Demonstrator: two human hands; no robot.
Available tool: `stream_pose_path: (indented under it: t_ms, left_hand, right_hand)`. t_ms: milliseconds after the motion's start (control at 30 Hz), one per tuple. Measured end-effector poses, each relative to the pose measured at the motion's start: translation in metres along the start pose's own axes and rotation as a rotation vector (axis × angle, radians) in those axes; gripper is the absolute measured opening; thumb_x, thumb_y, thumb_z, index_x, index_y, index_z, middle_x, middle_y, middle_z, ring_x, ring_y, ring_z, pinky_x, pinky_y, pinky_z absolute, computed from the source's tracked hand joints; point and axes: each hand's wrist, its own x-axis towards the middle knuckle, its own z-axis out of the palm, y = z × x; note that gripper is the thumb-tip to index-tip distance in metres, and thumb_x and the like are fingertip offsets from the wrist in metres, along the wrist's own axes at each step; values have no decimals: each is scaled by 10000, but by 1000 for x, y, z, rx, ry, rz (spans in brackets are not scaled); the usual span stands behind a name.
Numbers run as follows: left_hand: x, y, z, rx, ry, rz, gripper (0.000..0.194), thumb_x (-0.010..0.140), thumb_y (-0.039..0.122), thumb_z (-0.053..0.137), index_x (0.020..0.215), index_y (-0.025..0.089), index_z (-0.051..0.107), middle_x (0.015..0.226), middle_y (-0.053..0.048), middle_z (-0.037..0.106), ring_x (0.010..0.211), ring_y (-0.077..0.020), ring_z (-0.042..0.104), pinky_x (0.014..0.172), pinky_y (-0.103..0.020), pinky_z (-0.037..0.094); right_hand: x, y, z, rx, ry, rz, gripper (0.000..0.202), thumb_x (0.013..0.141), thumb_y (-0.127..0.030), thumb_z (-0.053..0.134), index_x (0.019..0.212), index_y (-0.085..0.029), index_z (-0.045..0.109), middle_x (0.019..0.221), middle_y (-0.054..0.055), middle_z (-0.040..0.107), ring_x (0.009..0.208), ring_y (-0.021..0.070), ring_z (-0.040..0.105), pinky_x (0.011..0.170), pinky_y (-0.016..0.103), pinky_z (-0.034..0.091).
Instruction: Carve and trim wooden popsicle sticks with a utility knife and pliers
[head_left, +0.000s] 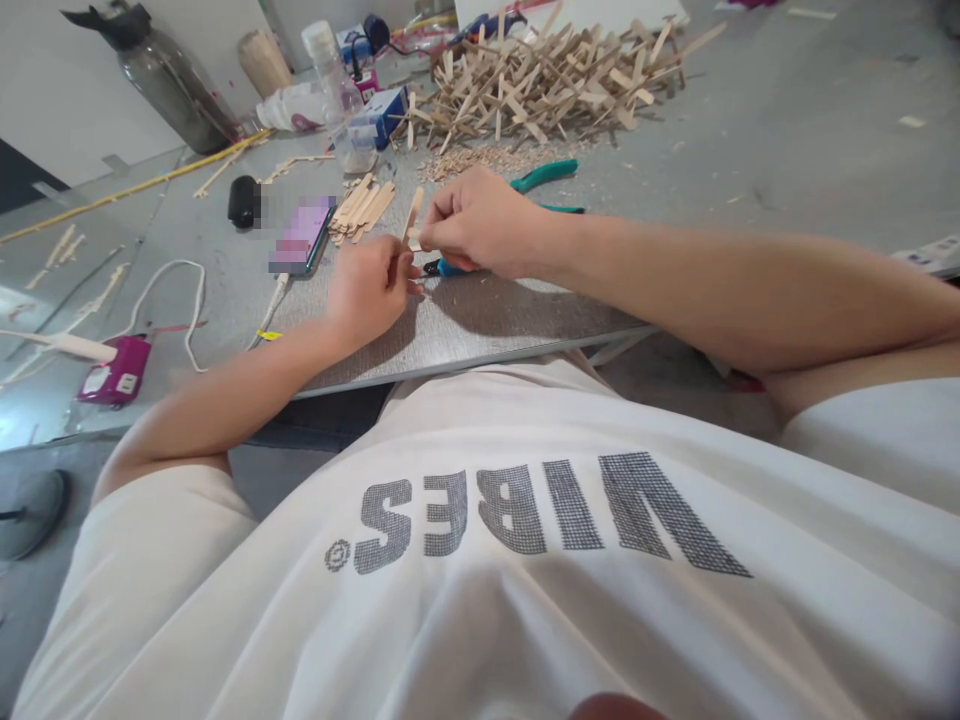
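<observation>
My left hand [373, 283] is closed around the lower end of a wooden craft stick [414, 212], which points up and away from me. Close beside it, my right hand [484, 222] pinches a small pale piece of wooden stick [413, 233] between thumb and fingers, near the first stick. Under my right hand lies a blue-handled tool [448, 268], its dark jaws toward my left fingers. Behind my right wrist rest teal-handled pliers [546, 175], partly hidden. A small stack of craft sticks [362, 210] lies just beyond my left hand.
A large heap of sticks [540, 85] and wood chips [480, 162] sits at the back. A phone [304, 235] on a white cable, a black case [243, 202], a clear bottle [341, 105], a dark water bottle [176, 85] and a purple adapter [116, 370] are to the left.
</observation>
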Motion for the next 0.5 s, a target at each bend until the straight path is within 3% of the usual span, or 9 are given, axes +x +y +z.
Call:
stream_pose_path:
  t_ms: [100, 233, 300, 400, 500]
  left_hand:
    - [0, -3, 0, 29, -36, -10, 303, 1075, 208, 646, 780, 248, 589, 755, -30, 811, 630, -166, 805, 606, -261, 521]
    - [1, -5, -1, 66, -95, 5, 244, 1049, 209, 634, 810, 259, 627, 745, -23, 804, 659, -194, 798, 665, -294, 545]
    - [1, -3, -2, 108, -102, 40, 262, 1039, 202, 621, 785, 267, 615, 687, -9, 773, 638, -199, 765, 702, -314, 543]
    - [1, 3, -3, 175, -70, 77, 334, 1029, 181, 608, 711, 278, 573, 570, 10, 677, 565, -197, 664, 732, -345, 510]
    - [1, 8, -5, 136, 6, 82, 338, 1037, 204, 635, 712, 279, 581, 565, 8, 651, 552, -196, 607, 739, -359, 489]
  right_hand:
    - [7, 5, -9, 47, -40, 35, 446, 937, -13, 655, 573, -231, 516, 426, -34, 407, 493, 138, 348, 526, 300, 288]
    - [20, 17, -22, 136, -224, 111, 352, 907, -194, 838, 670, -245, 583, 454, -53, 417, 520, 137, 287, 502, 292, 318]
    - [21, 19, -23, 158, -253, 106, 369, 895, -236, 889, 684, -244, 587, 455, -61, 416, 523, 129, 288, 485, 279, 297]
    - [12, 14, -10, 147, -130, 63, 391, 940, -130, 770, 626, -232, 561, 439, -45, 414, 523, 127, 320, 487, 274, 256]
    - [-1, 7, 10, 124, 75, -5, 455, 974, -30, 609, 578, -228, 505, 460, -25, 462, 527, 122, 349, 539, 291, 293]
